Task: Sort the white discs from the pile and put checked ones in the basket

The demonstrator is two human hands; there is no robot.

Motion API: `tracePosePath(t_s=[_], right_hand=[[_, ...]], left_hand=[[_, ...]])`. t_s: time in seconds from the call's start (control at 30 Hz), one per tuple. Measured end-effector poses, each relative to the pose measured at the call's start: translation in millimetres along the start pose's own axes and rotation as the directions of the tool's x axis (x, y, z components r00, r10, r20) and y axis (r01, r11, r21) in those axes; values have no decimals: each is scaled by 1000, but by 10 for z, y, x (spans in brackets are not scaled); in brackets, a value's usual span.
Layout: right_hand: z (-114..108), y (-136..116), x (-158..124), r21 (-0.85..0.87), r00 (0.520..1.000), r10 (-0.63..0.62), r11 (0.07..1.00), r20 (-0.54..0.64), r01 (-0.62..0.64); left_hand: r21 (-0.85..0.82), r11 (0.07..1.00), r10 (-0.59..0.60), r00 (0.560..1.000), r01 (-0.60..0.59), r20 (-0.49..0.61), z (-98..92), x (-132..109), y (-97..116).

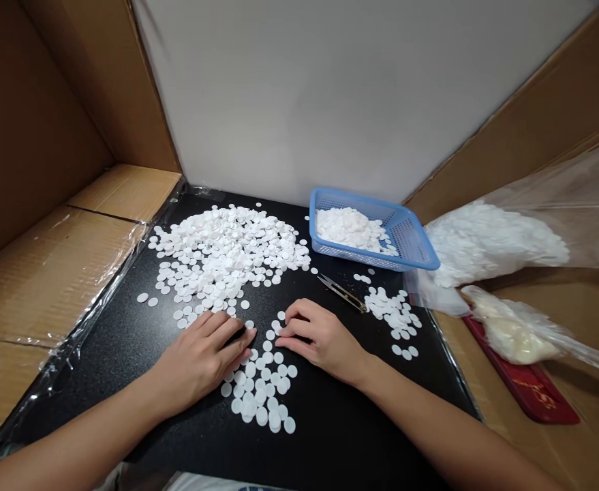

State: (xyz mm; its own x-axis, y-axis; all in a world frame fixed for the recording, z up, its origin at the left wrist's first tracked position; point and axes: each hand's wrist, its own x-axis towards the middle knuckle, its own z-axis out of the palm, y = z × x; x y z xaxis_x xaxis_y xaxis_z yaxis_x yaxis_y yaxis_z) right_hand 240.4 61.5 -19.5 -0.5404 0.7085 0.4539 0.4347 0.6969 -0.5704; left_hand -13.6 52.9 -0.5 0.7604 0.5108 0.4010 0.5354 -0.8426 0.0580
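Many small white discs lie on a black table (110,361). A large heap of discs (227,252) spreads at the back, and a smaller group of discs (261,392) lies nearer me. My left hand (210,351) rests palm down between them, its fingers bent and its thumb touching discs at the group's upper left edge. Across a narrow gap, my right hand (314,334) has curled fingers apart, with the fingertips at discs on the group's upper right side. Neither hand visibly grips a disc.
A blue basket (411,239) holding discs stands at the back right. Thread snips (343,293) and a small disc pile (394,314) lie before it. Clear bags (498,242) and a red object (529,392) are at the right. Cardboard (28,266) flanks the table.
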Motion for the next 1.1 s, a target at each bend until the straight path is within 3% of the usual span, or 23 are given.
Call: tracePosePath(t_s=[0.13, 0.27, 0.33, 0.5, 0.6, 0.7, 0.8, 0.97, 1.1], right_hand=[[-80, -8, 19, 118, 995, 95, 988, 44, -99], [-99, 38, 31, 194, 977, 212, 959, -13, -205], [-75, 80, 34, 157, 981, 195, 969, -25, -188], [-31, 108, 61, 28, 993, 86, 996, 79, -89], [-79, 82, 76, 24, 995, 91, 995, 40, -92], [-177, 82, 69, -47, 998, 63, 997, 31, -62], [-253, 114, 46, -31, 988, 49, 999, 146, -45], [-207, 186, 45, 0, 990, 118, 993, 74, -118], [-151, 198, 90, -80, 988, 94, 993, 121, -85]], left_hand=[[-77, 997, 16, 1000, -16, 1, -24, -10, -1], [-173, 985, -5, 1000, 9, 25, -55, -6, -18], [-221, 973, -60, 998, 63, 22, -65, -4, -36], [-328, 910, -273, 962, 254, -10, -51, 65, -78], [-291, 919, -267, 963, 268, 43, -7, 189, -51], [-188, 970, -128, 983, 151, 130, 37, 342, -8], [-82, 996, 48, 981, -33, 190, 42, 455, -14], [72, 971, 211, 959, -228, 189, 0, 483, -97], [176, 921, 313, 930, -347, 194, -9, 462, -102]])
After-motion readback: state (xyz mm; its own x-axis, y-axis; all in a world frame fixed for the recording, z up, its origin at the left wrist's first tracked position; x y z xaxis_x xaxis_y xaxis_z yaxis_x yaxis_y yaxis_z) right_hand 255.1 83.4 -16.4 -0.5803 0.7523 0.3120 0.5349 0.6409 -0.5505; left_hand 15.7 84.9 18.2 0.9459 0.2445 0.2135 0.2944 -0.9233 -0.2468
